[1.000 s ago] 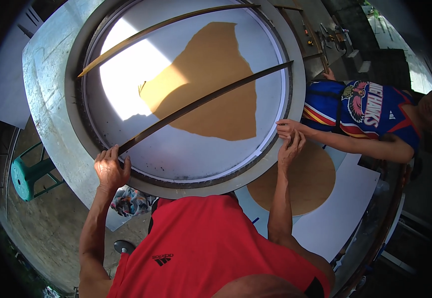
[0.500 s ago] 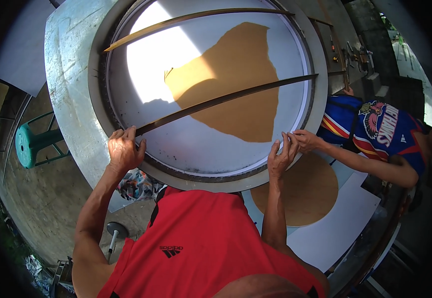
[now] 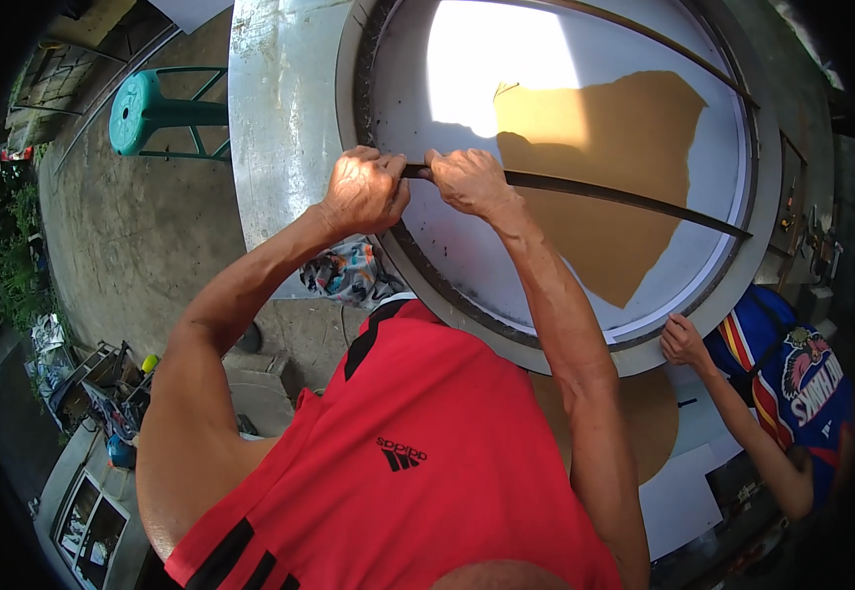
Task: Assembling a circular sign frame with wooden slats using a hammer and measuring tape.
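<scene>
A large round frame with a grey rim [image 3: 765,167] lies in front of me, around a white panel with an irregular brown sheet [image 3: 594,138] on it. Across it runs a thin dark bar [image 3: 604,195]. My left hand [image 3: 366,187] is closed on the bar's left end, at the frame's rim. Just to its right, my right hand [image 3: 471,180] grips the same bar from above, fingers curled. A short stretch of bar shows between the two hands. Farther off, a second thin bar [image 3: 658,39] spans the frame.
A co-worker's hand [image 3: 683,340] touches the frame's lower right rim. Below the frame are a round brown board [image 3: 655,423] and a white sheet [image 3: 678,513]. At left stand a green stool [image 3: 157,111] and a pale metal tabletop [image 3: 280,118]; a patterned cloth [image 3: 349,270] lies near my waist.
My right hand has left the lower right rim and now grips the bar beside my left hand. The view has turned, shifting the frame right. The co-worker's hand stays at the rim.
</scene>
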Motion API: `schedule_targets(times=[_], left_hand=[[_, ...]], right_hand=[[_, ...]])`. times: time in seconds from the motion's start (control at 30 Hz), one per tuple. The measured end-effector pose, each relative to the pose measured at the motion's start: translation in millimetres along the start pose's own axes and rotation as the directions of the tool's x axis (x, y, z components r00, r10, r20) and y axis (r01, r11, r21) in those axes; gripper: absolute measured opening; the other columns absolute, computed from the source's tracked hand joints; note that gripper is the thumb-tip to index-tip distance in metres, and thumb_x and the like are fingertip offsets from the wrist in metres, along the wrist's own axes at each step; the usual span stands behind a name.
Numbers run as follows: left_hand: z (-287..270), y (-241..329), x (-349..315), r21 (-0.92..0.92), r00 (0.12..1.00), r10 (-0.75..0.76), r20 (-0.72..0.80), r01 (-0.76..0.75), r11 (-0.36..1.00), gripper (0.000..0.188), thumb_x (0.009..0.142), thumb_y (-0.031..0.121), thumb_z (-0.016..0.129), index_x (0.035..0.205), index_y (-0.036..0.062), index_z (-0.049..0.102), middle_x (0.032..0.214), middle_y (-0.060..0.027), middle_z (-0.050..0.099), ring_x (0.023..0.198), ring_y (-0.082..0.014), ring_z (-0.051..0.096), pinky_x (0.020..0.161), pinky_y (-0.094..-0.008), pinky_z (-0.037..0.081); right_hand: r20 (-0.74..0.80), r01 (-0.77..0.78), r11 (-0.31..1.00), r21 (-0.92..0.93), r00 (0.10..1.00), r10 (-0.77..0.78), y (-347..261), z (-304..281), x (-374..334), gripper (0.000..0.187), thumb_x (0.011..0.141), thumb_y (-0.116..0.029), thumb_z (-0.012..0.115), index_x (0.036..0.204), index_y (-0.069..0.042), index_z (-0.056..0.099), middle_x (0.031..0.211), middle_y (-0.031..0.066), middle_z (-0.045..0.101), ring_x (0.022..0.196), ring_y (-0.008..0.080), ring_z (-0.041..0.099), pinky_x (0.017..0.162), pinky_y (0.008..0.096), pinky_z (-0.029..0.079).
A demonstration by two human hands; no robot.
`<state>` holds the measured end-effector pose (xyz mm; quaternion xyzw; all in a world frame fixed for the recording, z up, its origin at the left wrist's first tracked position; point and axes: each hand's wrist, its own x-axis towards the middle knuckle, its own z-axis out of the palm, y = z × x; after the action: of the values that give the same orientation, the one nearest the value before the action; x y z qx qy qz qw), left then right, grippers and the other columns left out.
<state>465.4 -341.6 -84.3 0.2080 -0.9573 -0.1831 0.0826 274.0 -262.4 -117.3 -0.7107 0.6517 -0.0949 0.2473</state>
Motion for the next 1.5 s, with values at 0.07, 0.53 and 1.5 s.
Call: schedule_targets(times=[0.07,0.53,1.5], left_hand=[[-2,-6,-1,-0.101,0.998,0.003,-0.067,-0.009,0.995,0.021,0.081,0.008,0.062,0.101,0.0019,0.063,0.089,-0.0151,0.070,0.084,-0.0332,0.067,0.089,-0.0443,0.051],[-46,-157,226,0.533,0.932,0.194,-0.307,-0.001,0.846,0.079,0.076,0.024,0.078,0.142,0.0011,0.042,0.112,-0.0220,0.067,0.105,-0.0334,0.066,0.097,-0.0435,0.048],[-36,-200,251,0.403,0.973,0.058,-0.223,0.038,0.914,0.127,0.051,0.061,0.092,0.137,-0.0150,0.038,0.122,-0.0318,0.058,0.109,-0.0353,0.061,0.089,-0.0403,0.054]], right_hand=[[-0.050,0.004,1.000,-0.021,0.999,-0.005,3,11,-3,0.026,0.091,-0.030,0.062,0.082,-0.005,0.061,0.067,0.0165,0.066,0.069,0.0381,0.067,0.063,0.0499,0.052],[0.084,-0.084,0.996,0.001,0.993,0.084,-4,1,0,0.029,0.100,-0.038,0.050,0.098,-0.010,0.058,0.074,0.0142,0.068,0.073,0.0366,0.067,0.065,0.0489,0.050],[-0.065,0.031,0.999,-0.039,0.997,-0.034,-35,37,5,0.008,0.086,-0.011,0.061,0.087,-0.006,0.055,0.067,0.0119,0.064,0.067,0.0333,0.066,0.061,0.0449,0.050]])
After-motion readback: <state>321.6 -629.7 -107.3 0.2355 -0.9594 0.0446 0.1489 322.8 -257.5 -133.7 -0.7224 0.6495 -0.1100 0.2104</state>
